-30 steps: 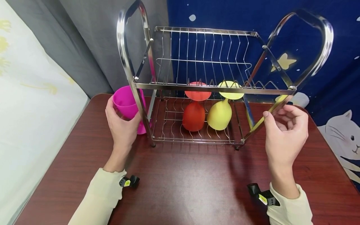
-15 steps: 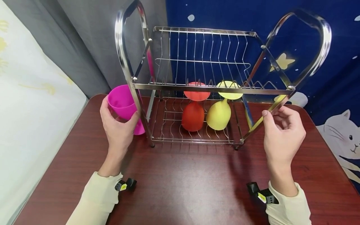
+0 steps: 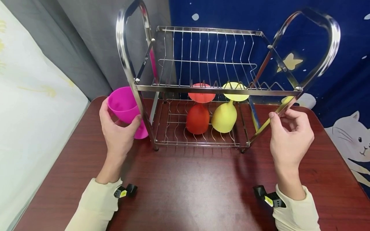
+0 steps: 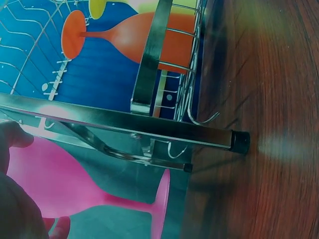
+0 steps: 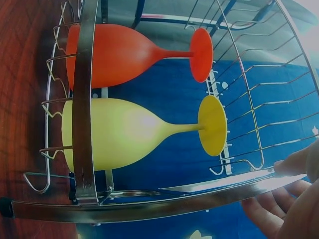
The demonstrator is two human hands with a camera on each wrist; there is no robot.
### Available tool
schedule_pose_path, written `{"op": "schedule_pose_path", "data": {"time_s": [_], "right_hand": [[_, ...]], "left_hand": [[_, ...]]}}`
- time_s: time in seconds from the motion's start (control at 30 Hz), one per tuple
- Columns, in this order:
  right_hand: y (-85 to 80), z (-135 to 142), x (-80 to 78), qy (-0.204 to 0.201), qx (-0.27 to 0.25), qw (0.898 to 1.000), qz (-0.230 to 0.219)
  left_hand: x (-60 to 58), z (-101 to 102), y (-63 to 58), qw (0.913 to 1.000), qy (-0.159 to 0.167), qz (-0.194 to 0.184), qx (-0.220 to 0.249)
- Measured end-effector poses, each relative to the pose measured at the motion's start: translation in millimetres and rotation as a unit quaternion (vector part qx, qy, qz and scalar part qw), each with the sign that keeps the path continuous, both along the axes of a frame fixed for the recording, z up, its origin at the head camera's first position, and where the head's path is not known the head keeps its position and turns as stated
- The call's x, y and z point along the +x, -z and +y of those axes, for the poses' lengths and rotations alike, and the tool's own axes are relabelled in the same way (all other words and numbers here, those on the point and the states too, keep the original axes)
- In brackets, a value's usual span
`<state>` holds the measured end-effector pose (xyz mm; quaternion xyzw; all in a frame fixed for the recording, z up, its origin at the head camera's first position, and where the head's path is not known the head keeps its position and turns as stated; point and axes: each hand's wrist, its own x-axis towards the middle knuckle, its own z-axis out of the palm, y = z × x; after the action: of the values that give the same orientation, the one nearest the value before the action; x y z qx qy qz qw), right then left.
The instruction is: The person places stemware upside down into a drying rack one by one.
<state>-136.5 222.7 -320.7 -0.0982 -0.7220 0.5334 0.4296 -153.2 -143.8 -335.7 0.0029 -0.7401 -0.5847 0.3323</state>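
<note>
My left hand (image 3: 115, 136) grips a magenta plastic wine glass (image 3: 127, 115) around its bowl, with the thumb on the side nearest the rack. The glass is upright, just outside the left post of a two-tier metal dish rack (image 3: 216, 91). In the left wrist view, the wine glass (image 4: 60, 179) shows its stem and foot close to the table. My right hand (image 3: 290, 141) pinches the rack's right front post between thumb and fingers. On the lower tier, a red wine glass (image 3: 198, 120) and a yellow wine glass (image 3: 224, 118) stand upside down, side by side.
The rack stands on a dark red-brown wooden table (image 3: 190, 179). Its upper tier (image 3: 208, 62) has wire slots, and tall looped handles rise at both ends. Behind hang a grey curtain (image 3: 86, 41) and a blue patterned curtain (image 3: 219, 16). White patterned fabric (image 3: 34, 106) lies left.
My left hand has moved left with the magenta wine glass, a little farther from the rack's left post. My right hand keeps its pinch on the right post.
</note>
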Motion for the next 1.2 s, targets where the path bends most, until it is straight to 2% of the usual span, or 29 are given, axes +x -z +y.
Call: {"op": "schedule_pose_path", "data": {"time_s": [0.27, 0.53, 0.67, 0.93, 1.2], "right_hand": [[-0.5, 0, 0.7, 0.005, 0.003, 1.0, -0.006], [-0.8, 0, 0.8, 0.004, 0.006, 1.0, -0.005], [-0.7, -1, 1.0, 0.003, 0.005, 1.0, -0.005], [-0.4, -1, 1.3, 0.003, 0.007, 1.0, -0.004], [0.8, 0, 0.3, 0.004, 0.007, 1.0, 0.0]], "left_hand": [[5.6, -11, 0.3, 0.9996, -0.001, 0.007, -0.026], [-5.4, -37, 21.4, 0.9982, -0.002, 0.012, -0.059], [-5.6, -47, 23.0, 0.9976, 0.023, 0.004, -0.065], [4.7, -55, 8.4, 0.9933, 0.091, 0.012, -0.07], [0.6, -74, 18.1, 0.9863, 0.133, -0.013, -0.096]]}}
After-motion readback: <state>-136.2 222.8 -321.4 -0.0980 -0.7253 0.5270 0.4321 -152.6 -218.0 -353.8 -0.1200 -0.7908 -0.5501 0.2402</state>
